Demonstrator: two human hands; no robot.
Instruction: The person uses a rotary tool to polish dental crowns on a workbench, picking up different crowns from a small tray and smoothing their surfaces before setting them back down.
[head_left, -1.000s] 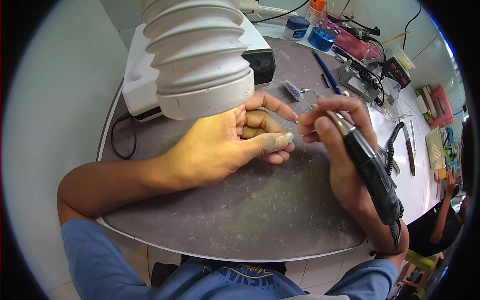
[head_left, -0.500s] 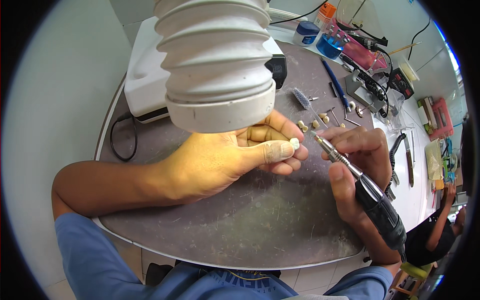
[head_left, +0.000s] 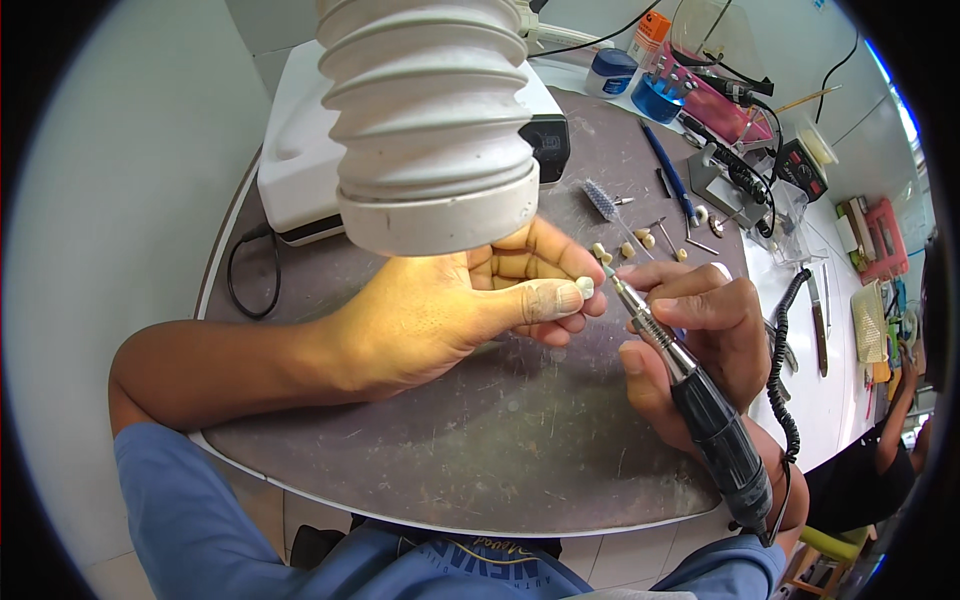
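Note:
Between the thumb and fingertips of my left hand (head_left: 450, 305) is a small white dental crown (head_left: 585, 287). That hand hovers over the brown worktop, just below the mouth of a white ribbed suction hose (head_left: 430, 130). My right hand (head_left: 705, 335) grips a black and silver rotary handpiece (head_left: 700, 390) much like a pen. The handpiece's small greenish tip (head_left: 608, 272) is beside the crown; whether they touch I cannot tell. Several tooth-shaped pieces (head_left: 627, 250) and a small bristle brush (head_left: 600, 200) lie beyond the tip.
A white machine (head_left: 300, 150) stands behind the hose at the left. At the back right are a blue pen-like tool (head_left: 670, 170), a blue bur holder (head_left: 658, 97), a jar (head_left: 612, 70) and a grey metal stand (head_left: 722, 185). A coiled black cord (head_left: 785, 370) hangs by my right wrist. Another person (head_left: 870, 470) sits at far right.
My right hand has brought the handpiece left, its tip now close to the crown. The coiled cord shows more fully. My left hand has barely shifted; the view has moved slightly.

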